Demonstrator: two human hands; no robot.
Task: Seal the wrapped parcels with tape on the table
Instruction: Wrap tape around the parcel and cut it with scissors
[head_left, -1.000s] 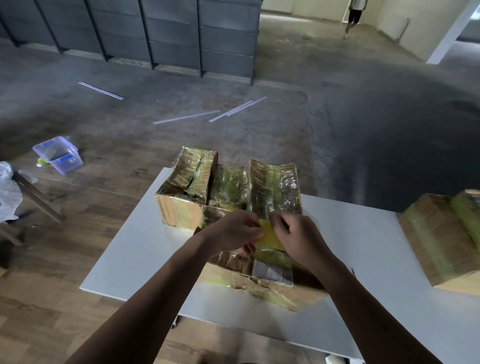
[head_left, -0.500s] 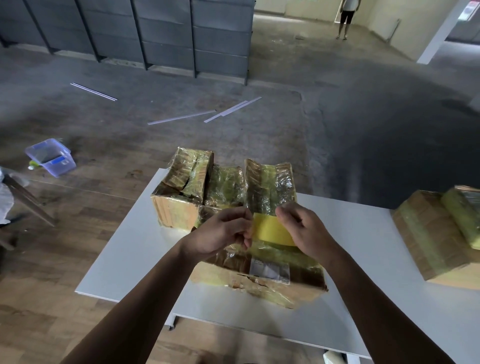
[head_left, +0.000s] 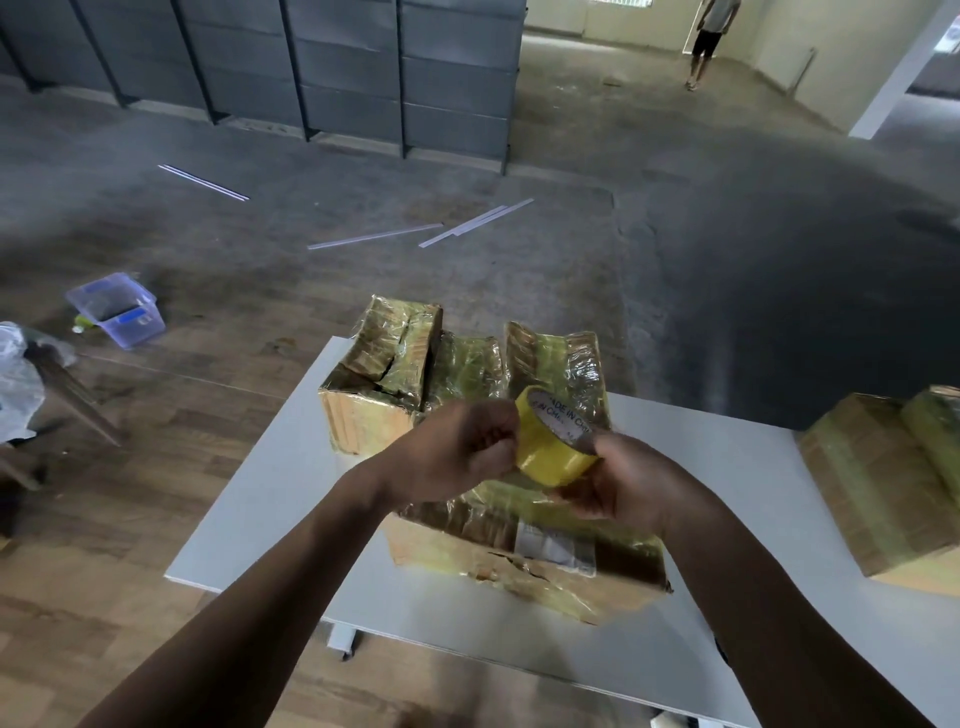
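The tape roll is yellow and is held in the air above the table, directly over the front parcel. The roll is tilted so that its printed inner core faces up and away from the person.

Right hand: grasps the roll from below and from the right, fingers curled round its outer band.

Left hand: fingers curled, thumb and fingertips pinched against the left edge of the roll. Whether a free tape end is held there cannot be told.

The front parcel is a carton in yellowish film with a pale label on its near top face. It lies on the table just beneath both hands.

Three rear parcels, wrapped in the same film, stand side by side at the far table edge, touching one another, just beyond the front parcel.

A side parcel lies on the table at the right border of the view, well apart from the others.

On the floor beyond the table: a clear plastic box to the left and several white strips. Dark shelving lines the far wall. A person stands in the far background.
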